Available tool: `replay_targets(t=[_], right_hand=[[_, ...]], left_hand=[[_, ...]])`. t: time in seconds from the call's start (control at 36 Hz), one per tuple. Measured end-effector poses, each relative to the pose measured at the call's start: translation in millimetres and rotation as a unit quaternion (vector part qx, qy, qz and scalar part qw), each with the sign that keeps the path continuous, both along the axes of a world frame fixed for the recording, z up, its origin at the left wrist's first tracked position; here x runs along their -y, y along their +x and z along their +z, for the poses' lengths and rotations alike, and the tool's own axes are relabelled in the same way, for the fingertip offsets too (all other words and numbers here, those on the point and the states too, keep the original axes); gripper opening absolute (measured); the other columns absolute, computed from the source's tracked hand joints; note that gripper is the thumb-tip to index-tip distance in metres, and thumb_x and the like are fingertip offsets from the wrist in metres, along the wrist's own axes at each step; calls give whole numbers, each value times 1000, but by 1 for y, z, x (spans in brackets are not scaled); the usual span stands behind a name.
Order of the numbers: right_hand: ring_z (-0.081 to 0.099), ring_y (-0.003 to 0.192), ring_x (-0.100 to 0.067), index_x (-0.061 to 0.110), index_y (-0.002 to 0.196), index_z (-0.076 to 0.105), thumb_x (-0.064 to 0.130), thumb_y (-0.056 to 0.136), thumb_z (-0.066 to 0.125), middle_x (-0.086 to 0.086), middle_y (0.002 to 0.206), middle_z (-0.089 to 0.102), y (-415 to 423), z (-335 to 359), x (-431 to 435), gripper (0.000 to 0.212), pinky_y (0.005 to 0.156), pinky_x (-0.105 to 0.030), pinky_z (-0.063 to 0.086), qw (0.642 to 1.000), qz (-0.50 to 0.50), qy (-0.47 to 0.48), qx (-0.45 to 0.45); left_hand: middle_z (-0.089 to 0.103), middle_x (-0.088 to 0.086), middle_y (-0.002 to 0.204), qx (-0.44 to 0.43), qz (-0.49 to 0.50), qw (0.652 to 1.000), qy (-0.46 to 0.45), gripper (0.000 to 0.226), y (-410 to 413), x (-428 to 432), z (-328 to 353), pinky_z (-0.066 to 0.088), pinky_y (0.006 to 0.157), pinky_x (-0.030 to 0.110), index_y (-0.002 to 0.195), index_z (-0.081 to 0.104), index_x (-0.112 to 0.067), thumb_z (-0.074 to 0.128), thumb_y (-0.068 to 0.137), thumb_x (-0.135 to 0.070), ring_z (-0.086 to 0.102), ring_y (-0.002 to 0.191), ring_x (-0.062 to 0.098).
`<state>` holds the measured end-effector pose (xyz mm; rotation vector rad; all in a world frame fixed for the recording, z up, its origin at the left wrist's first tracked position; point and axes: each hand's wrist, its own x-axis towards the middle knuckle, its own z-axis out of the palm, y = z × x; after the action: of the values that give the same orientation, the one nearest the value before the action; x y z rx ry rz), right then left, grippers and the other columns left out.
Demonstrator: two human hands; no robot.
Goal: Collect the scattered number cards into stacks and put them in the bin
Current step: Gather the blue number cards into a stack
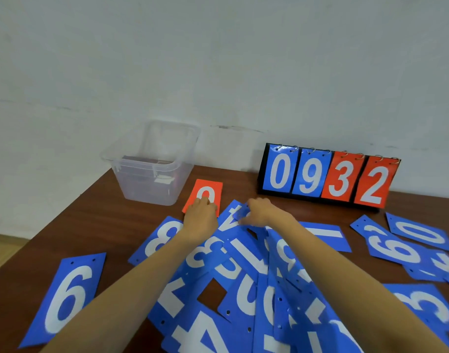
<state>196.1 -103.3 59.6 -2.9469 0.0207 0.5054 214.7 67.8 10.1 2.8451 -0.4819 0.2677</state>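
While nearly all of the job is left, my left grip (200,220) lies released on the one red card (208,191) beside the one bin (131,174). My right grip (259,212) touches a blue card (231,221); pinching or not, I cannot tell. Well over a dozen blue cards (70,296) litter the desk (111,225), unstacked.

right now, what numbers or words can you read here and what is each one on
"0 9 3 2": flip scoreboard, two blue panels, then two red.
"0": red card by the bin.
"6": far-left blue card.
"8": next blue card.
The heaped blue cards overlap too much to read reliably; no words or brands.
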Motion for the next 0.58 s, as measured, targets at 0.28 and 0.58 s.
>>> replay_targets(t=[0.28, 0.58], right_hand=[[47, 66, -20, 10, 77, 50, 6, 95, 36, -6, 76, 49, -42, -18, -17, 23, 54, -25, 35, 991, 62, -94, 72], [60, 96, -34, 12, 131, 46, 6, 93, 45, -15, 111, 63, -89, 6, 1, 38, 78, -39, 50, 950, -45, 162, 263]], left_hand=[[48, 11, 127, -90, -14, 996, -18, 29, -19, 1, 14, 44, 93, 34, 123, 53, -7, 44, 97, -18, 47, 112, 25], [34, 9, 144, -135, -1, 975, -178, 49, -79, 13, 34, 35, 104, 30, 142, 34, -9, 51, 96, -18, 35, 132, 23]])
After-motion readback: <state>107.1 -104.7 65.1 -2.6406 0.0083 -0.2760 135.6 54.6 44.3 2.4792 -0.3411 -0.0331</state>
